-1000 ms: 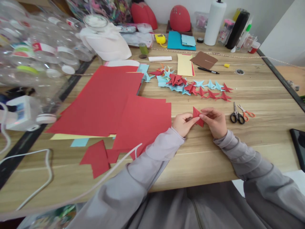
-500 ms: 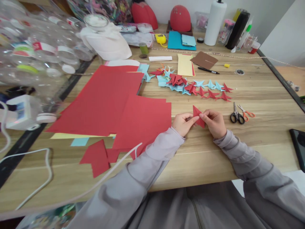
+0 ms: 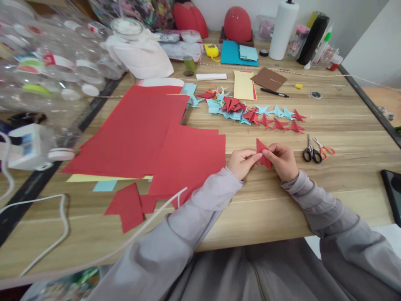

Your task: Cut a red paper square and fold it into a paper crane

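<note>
A small folded piece of red paper (image 3: 260, 146), narrow and pointed at its far end, is pinched between my two hands. My left hand (image 3: 242, 162) grips its left edge with thumb and fingers. From the right, my right hand (image 3: 283, 162) holds it too, the thumb pressed on its face. Part of the fold is hidden behind the fingers. Beyond the hands lie red paper cranes (image 3: 279, 124) and light blue paper cranes (image 3: 277, 111) in rows. Large red paper sheets (image 3: 140, 129) are stacked to the left of my left hand.
Black-handled scissors (image 3: 311, 154) and orange-handled scissors (image 3: 326, 149) lie right of my hands. A white cable (image 3: 147, 225) crosses near my left forearm. Cut red pieces (image 3: 128, 209) lie front left. Plastic bottles (image 3: 59, 67) crowd the left; a phone (image 3: 393, 192) sits at the right edge.
The folded red paper has shifted slightly to the right and turned a little between my fingers. Both hands keep their pinch and have barely moved.
</note>
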{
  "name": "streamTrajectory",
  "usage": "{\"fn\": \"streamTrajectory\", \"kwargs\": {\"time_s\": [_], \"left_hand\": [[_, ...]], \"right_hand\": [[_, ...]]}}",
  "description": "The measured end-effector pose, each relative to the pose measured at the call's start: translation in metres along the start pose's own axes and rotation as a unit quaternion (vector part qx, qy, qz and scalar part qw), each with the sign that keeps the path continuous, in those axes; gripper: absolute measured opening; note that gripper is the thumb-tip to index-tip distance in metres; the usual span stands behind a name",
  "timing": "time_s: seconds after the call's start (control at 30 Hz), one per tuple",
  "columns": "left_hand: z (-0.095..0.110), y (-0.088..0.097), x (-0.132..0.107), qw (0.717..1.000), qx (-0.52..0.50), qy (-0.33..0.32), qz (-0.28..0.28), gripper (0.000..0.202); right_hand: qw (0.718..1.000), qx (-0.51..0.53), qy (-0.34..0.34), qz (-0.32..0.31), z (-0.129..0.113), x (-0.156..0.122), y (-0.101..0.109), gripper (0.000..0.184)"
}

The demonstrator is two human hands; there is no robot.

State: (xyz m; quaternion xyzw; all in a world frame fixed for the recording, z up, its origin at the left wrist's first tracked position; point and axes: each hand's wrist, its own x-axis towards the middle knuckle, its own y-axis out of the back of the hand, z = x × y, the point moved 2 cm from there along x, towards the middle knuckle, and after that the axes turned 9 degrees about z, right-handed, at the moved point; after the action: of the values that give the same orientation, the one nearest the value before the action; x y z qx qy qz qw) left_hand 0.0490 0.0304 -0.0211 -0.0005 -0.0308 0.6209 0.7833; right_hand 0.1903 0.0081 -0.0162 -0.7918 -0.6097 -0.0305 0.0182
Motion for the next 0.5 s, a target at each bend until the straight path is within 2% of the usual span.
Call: {"fn": "streamTrajectory", "kwargs": {"time_s": [0.17, 0.33, 0.5], "left_hand": [[0.0024, 0.0023, 0.0028, 0.996, -0.033, -0.007, 0.078, 0.022], [0.0052, 0.0045, 0.0045, 0.995, -0.039, -0.019, 0.088, 0.018], [0.0054, 0.0049, 0.0050, 0.995, -0.050, -0.030, 0.085, 0.018]], "right_hand": [[0.998, -0.034, 0.057, -0.024, -0.0017, -0.0028, -0.0028, 0.033], [0.994, -0.063, 0.086, -0.036, 0.0020, -0.0046, -0.0026, 0.027], [0.993, -0.070, 0.082, -0.041, 0.0046, -0.0033, -0.0009, 0.024]]}}
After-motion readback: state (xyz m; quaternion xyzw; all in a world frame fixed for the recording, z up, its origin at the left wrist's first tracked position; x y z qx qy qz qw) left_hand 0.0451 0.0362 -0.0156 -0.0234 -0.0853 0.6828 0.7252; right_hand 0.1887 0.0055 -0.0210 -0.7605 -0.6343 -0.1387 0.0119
